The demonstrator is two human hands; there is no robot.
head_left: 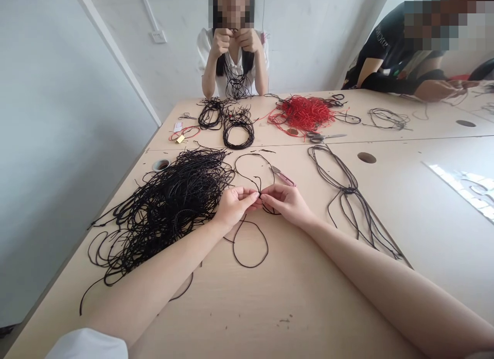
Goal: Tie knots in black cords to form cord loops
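Between my two hands, over the middle of the table, is a thin black cord [250, 266] with loops spreading above and below the fingers. My left hand [240, 203] pinches it between thumb and fingers. My right hand [283, 200] pinches the same cord, its fingertips touching or nearly touching those of my left hand. Short cord ends stick up at the pinch; the exact crossing is hidden by the fingertips. Small snips with a pinkish handle [284, 177] lie just beyond my right hand. A large tangled pile of black cords [173, 194] lies left of my left hand.
A tied black cord bundle [350, 190] lies to the right. Farther back are coiled black cords [238, 135], a red cord pile [303, 113], black scissors [317, 138] and a tape roll [161, 165]. Two people work at the table's far side, one holding black cords. The table has round holes.
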